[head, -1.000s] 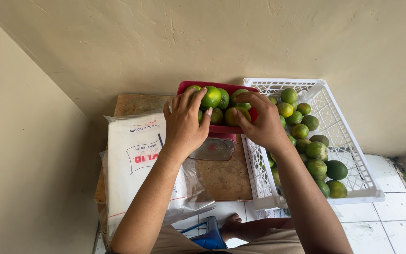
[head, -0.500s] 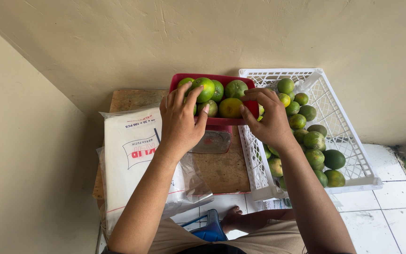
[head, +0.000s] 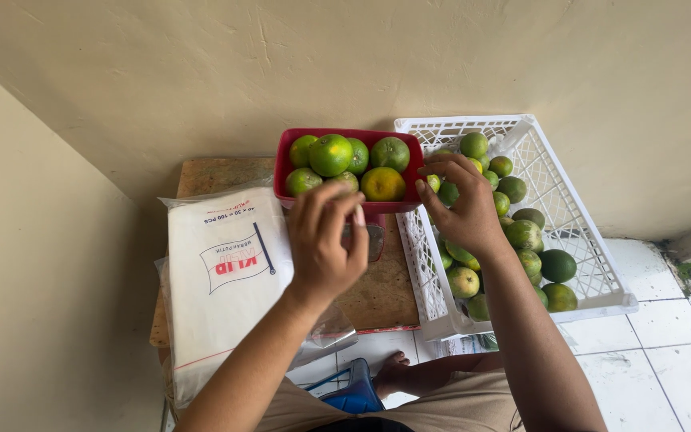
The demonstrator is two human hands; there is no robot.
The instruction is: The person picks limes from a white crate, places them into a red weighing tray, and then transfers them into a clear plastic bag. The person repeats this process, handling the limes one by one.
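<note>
The red tray (head: 351, 205) of green fruit (head: 330, 154) sits on the worktop (head: 377, 292), heaped. My right hand (head: 461, 206) touches its edge, my left hand (head: 325, 240) hovers empty, both loosely curled. I think a bump could roll fruit off.

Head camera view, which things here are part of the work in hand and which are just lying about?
In hand:
red tray of green citrus fruits
white crate holding more fruit
right hand at the tray's edge, over the crate
left hand just in front of the tray

Lying about:
pack of plastic bags
wooden board
blue object below
</note>
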